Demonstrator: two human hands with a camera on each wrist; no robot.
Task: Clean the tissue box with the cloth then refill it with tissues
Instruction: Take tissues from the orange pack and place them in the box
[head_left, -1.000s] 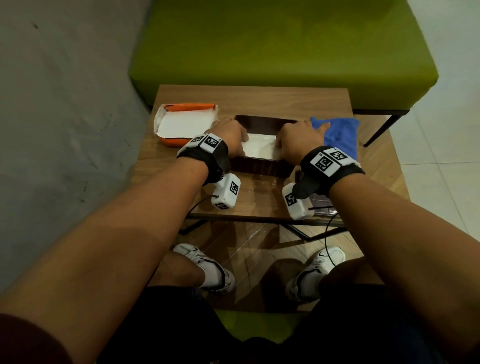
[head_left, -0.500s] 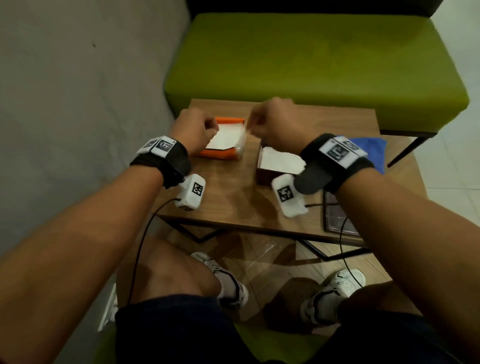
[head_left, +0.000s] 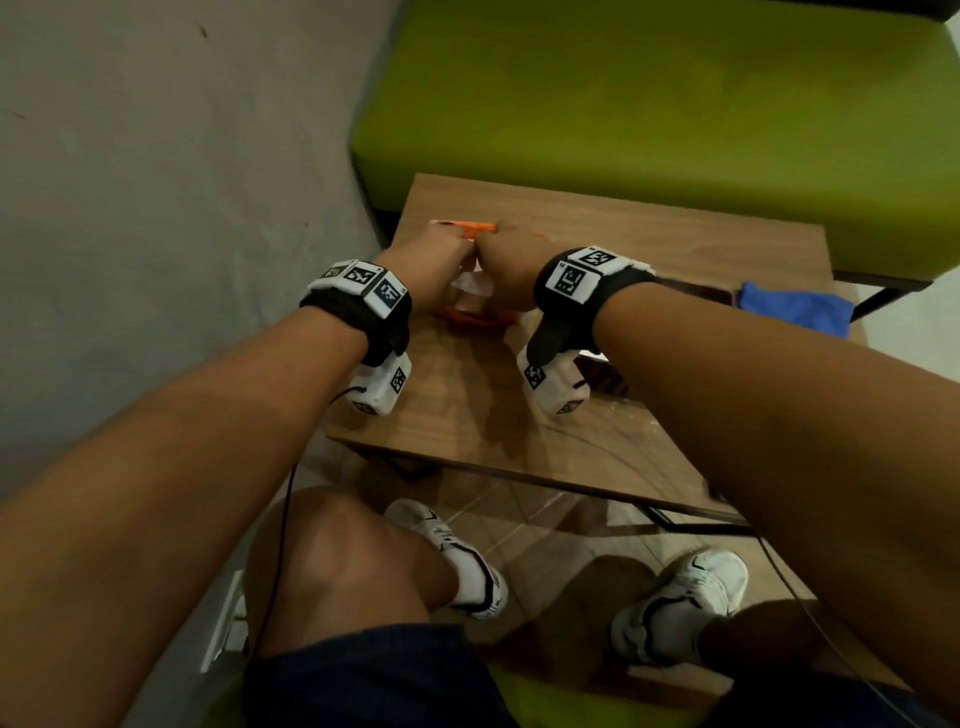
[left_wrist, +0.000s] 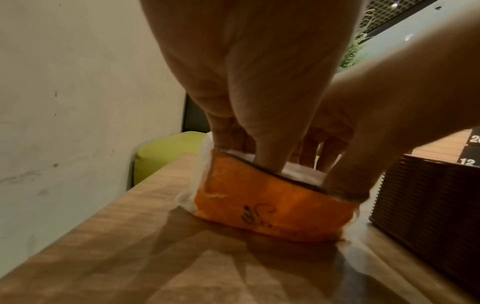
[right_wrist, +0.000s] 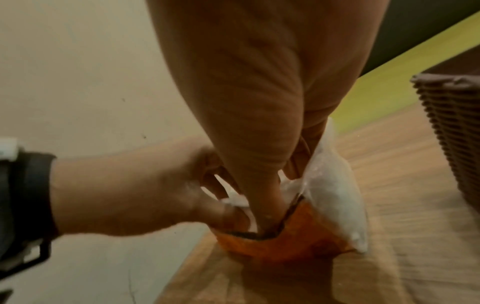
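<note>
An orange tissue pack (head_left: 470, 318) lies at the table's left, its top torn open. My left hand (head_left: 431, 260) and right hand (head_left: 511, 265) are both pushed into it side by side. In the left wrist view my left hand (left_wrist: 249, 152) has thumb and fingers curled round the white tissues (left_wrist: 301, 172) inside the pack (left_wrist: 272, 209). My right hand (right_wrist: 270, 205) digs in beside it, its thumb deep in the pack (right_wrist: 298, 236), gripping the same stack. The dark woven tissue box (left_wrist: 426, 205) stands just right of the pack, mostly hidden by my right arm in the head view. The blue cloth (head_left: 795, 306) lies at the far right.
The wooden table (head_left: 623, 234) stands against a green bench (head_left: 675, 104), with a grey wall (head_left: 156, 208) close on the left. The woven box (right_wrist: 454, 133) is close to my right hand. My knees and shoes are under the table's near edge.
Both hands left the tissue box, moved left to the orange pack and now reach into it. The view has shifted left with them.
</note>
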